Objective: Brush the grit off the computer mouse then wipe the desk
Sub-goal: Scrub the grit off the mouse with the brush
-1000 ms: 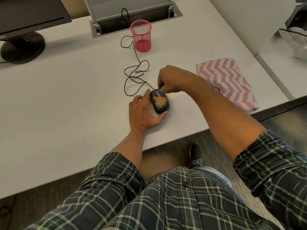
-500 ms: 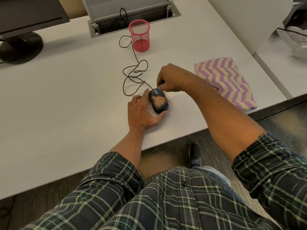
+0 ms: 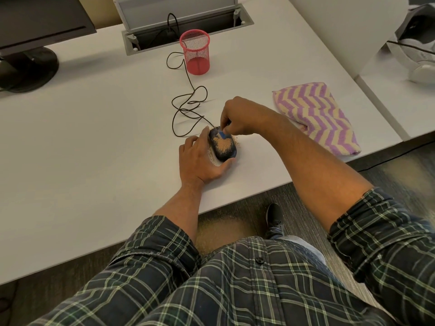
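Near the tabletop's [image 3: 94,149] front edge, the left hand [image 3: 200,158] grips the grit-covered computer mouse [image 3: 223,144] from its left side, while the right hand [image 3: 240,116] pinches a small blue brush [image 3: 223,135] against the mouse's top; the striped cloth [image 3: 315,114] lies toward the right edge

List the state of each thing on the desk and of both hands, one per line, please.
computer mouse: on desk, gritty on top
left hand: steadies mouse from its side
right hand: pinches small blue brush on mouse
striped cloth: folded, untouched
red mesh cup: upright
cable hatch: lid open
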Tool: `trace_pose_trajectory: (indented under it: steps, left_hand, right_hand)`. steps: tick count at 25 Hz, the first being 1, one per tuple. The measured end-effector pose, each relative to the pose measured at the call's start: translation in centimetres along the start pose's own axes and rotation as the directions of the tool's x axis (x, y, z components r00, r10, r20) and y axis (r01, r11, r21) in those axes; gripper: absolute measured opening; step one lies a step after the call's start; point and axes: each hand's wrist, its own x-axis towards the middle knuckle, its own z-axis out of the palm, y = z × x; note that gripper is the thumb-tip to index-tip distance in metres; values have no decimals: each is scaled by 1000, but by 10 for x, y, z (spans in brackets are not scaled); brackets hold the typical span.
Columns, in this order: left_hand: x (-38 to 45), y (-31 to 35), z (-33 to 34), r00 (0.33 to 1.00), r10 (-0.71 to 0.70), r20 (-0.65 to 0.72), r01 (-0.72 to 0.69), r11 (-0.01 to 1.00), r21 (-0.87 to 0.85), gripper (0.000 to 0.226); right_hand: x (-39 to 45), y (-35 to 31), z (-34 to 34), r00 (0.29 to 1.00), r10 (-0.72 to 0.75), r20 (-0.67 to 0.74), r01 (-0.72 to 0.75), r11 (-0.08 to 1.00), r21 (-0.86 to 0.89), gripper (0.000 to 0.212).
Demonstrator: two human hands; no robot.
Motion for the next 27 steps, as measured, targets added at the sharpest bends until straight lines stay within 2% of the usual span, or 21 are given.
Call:
trace_pose_trajectory:
  steps: [20, 24, 27]
  left_hand:
    - [0, 1, 0, 1000, -2, 1, 2, 1000, 15, 107]
    - [0, 0, 0, 1000, -9, 13, 9, 1000, 25, 107]
    - [0, 1, 1, 1000, -12, 15, 11, 1000, 15, 106]
  right_hand:
    - [-8, 11, 1, 999, 41, -29, -40, 999, 27, 17]
    - [-6, 10, 3, 993, 68, -100, -63, 997, 47, 17]
    - [-4, 10, 3, 996, 73, -45, -71, 996, 56, 15]
